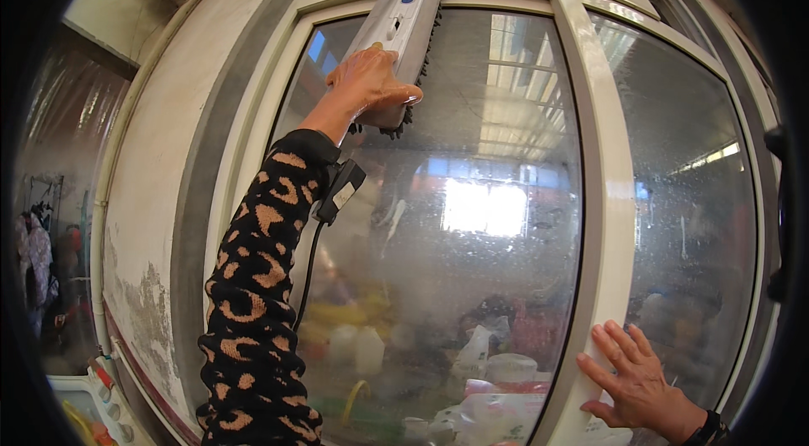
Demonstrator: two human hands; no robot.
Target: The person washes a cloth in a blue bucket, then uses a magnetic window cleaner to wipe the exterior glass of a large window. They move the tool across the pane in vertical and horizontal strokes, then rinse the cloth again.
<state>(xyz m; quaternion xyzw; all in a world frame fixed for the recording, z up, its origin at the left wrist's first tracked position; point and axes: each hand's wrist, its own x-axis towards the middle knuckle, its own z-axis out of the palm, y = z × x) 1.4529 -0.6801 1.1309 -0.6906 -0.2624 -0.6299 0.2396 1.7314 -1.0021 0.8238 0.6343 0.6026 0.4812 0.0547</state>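
My left hand (366, 80) is closed round the lower part of a flat mop head (413, 37), a long grey-white plate with a blue button and dark shaggy fringe along its edge. The plate is tilted, high on the window, its fringed side toward the glass pane (438, 218). Water glistens on that hand. Down at the right, my right hand (636, 379) lies with fingers spread against the cream window frame (602, 193), holding nothing. Streaks, drops and a bright reflection show on the glass.
Behind the pane are plastic bags (497, 412), white jugs (358, 349) and a yellow handle. A worn plaster wall (152, 218) and a pipe stand left. A light plastic container (80, 400) sits lower left. A black device (341, 192) with a cable hangs at my left wrist.
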